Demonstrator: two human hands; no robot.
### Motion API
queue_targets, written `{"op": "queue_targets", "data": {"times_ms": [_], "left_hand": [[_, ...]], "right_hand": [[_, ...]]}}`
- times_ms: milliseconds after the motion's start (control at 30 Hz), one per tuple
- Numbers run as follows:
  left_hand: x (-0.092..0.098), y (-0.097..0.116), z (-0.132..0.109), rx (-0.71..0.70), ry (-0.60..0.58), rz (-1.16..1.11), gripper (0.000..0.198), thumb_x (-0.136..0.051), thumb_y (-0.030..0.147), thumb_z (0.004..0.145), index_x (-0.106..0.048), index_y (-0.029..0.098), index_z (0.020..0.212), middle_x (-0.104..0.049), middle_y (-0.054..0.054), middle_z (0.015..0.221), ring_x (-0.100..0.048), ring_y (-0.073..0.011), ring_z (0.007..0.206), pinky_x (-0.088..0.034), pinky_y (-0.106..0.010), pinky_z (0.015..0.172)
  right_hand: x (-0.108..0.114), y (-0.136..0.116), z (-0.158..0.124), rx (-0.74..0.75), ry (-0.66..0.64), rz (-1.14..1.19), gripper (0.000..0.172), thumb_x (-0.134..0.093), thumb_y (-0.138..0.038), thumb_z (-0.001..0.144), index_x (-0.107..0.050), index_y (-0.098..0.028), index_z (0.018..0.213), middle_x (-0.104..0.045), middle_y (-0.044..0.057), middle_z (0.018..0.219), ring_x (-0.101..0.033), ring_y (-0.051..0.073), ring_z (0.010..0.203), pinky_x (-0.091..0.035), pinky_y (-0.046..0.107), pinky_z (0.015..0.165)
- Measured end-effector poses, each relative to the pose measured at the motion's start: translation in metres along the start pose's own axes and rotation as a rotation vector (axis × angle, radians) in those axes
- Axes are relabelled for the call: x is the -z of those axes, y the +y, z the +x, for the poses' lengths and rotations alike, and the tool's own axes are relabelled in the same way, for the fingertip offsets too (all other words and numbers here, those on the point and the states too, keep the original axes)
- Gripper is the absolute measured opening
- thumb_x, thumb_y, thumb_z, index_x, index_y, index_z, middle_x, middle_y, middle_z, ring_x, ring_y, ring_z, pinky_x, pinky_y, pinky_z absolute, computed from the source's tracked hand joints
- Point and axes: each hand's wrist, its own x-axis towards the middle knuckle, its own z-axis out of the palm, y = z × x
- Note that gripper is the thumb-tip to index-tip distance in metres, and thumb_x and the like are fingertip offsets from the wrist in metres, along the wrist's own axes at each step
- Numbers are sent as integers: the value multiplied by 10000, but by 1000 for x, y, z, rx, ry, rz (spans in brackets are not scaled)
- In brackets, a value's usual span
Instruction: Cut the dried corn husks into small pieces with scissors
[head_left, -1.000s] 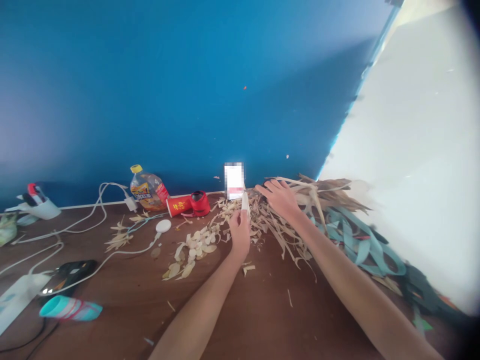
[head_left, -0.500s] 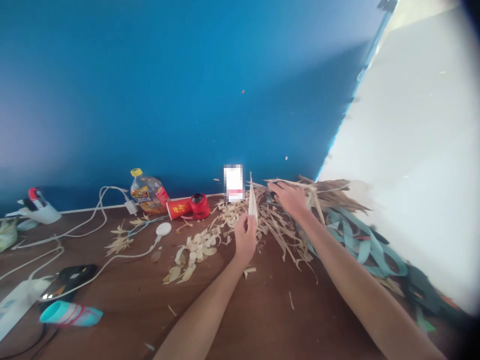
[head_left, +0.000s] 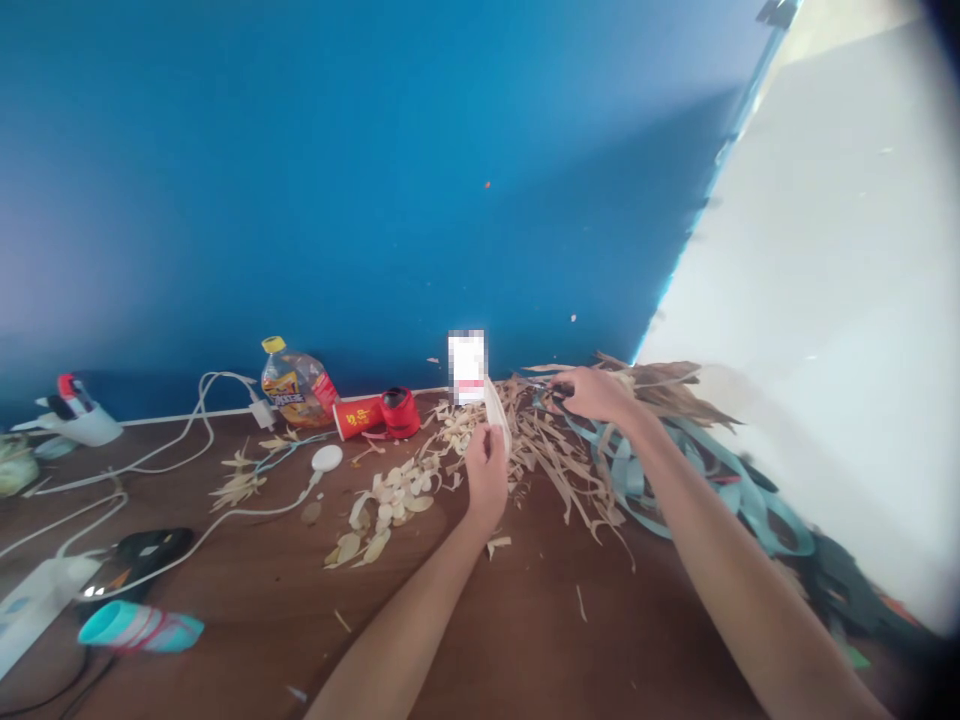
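Left hand point(head_left: 487, 472) pinching one pale husk point(head_left: 497, 412), right hand point(head_left: 594, 394) gripping one dark-handled tool point(head_left: 560, 389), one yellow-capped bottle point(head_left: 300, 388)

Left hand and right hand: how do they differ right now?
The left hand grips a pale strip; the right hand holds a dark tool, apparently scissors. The left hand points forward, while the right hand is turned leftward. The right hand is farther forward than the left hand. Both are bare.

Two hands point(head_left: 487, 478), one bottle point(head_left: 295, 385), one turquoise tube point(head_left: 141, 627), one round white disc point(head_left: 327, 458).
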Motion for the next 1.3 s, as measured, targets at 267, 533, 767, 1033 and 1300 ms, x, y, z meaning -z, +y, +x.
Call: {"op": "queue_targets", "data": {"times_ms": [267, 533, 767, 1033, 1300], "left_hand": [[1, 2, 2, 57, 26, -111, 277, -599, 430, 816, -513, 187, 716, -376, 32, 603, -344, -101, 547, -301, -217, 506], [-2, 7, 2, 93, 4, -208, 220, -662, 349, 773, -595, 197, 918, -494, 3, 678, -408, -109, 559, -334, -218, 499], [-2, -3, 5, 106, -122, -257, 340, -607, 397, 816, -539, 222, 1099, -402, 52, 593, -289, -63, 437, -240, -189, 404], [0, -8, 8, 172, -251, -276, 473, -623, 435, 795, -497, 219, 1197, -427, 67, 557, -333, -57, 393, -290, -181, 371], [1, -10, 10, 213, -248, -306, 438, -652, 435, 759, -543, 225, 1128, -437, 69, 561, -319, -45, 382, -266, -166, 348]], "right_hand": [[4, -13, -9, 203, -147, 13, 407, -562, -333, 732, -656, -261, 1121, -686, 58, 995, -563, 139, 568, -378, 266, 491], [-6, -7, -4, 247, -214, -50, 424, -511, -232, 726, -643, -277, 1127, -693, 47, 914, -542, 133, 526, -332, 260, 463], [-8, -9, -4, 225, -218, -44, 491, -505, -198, 710, -605, -296, 1180, -681, 41, 1011, -507, 107, 464, -298, 262, 409], [-10, -16, -8, 283, -200, -55, 514, -484, -154, 715, -615, -284, 1194, -694, 44, 970, -537, 110, 501, -348, 259, 456], [-10, -12, -4, 264, -151, 18, 529, -488, -147, 666, -638, -269, 1158, -691, 48, 896, -549, 141, 565, -350, 262, 498]]}}
